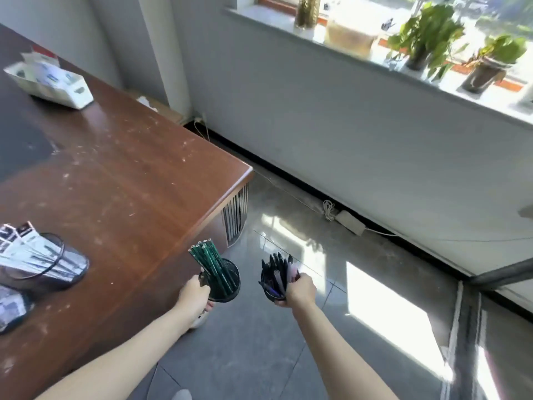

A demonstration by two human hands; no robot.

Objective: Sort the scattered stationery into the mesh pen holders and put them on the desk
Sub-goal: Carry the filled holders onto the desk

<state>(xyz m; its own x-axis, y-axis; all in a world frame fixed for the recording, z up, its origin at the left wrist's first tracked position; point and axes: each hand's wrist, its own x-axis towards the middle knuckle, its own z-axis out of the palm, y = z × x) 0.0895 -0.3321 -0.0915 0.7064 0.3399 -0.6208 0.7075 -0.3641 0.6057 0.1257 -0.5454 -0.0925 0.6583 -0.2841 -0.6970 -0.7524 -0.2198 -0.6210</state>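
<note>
The left hand (193,293) grips a black mesh holder (229,287) at its rim, fingers curled round the near wall. The green pencils (209,262) in it stand as one bundle. Their long axis leans up and to the left, with the flat cut ends topmost and tipped toward the bench (129,174).

The right hand (300,291) grasps a second mesh holder (266,288), fingers wrapped round its right side and thumb over the rim. The dark pens (278,269) in it fan out and point upward and slightly away from the person, with one pale pen among them.

Both forearms reach forward, roughly parallel and bare, and both holders are held in the air above the floor (259,342), just off the bench's near edge and near each other but not touching.

A third mesh holder (57,272) sits on the bench at the left, filled with black-and-white printed strips that lean left; their print is too blurred to read. A white box (49,82) lies at the far end of the bench, its labels also unreadable.
</note>
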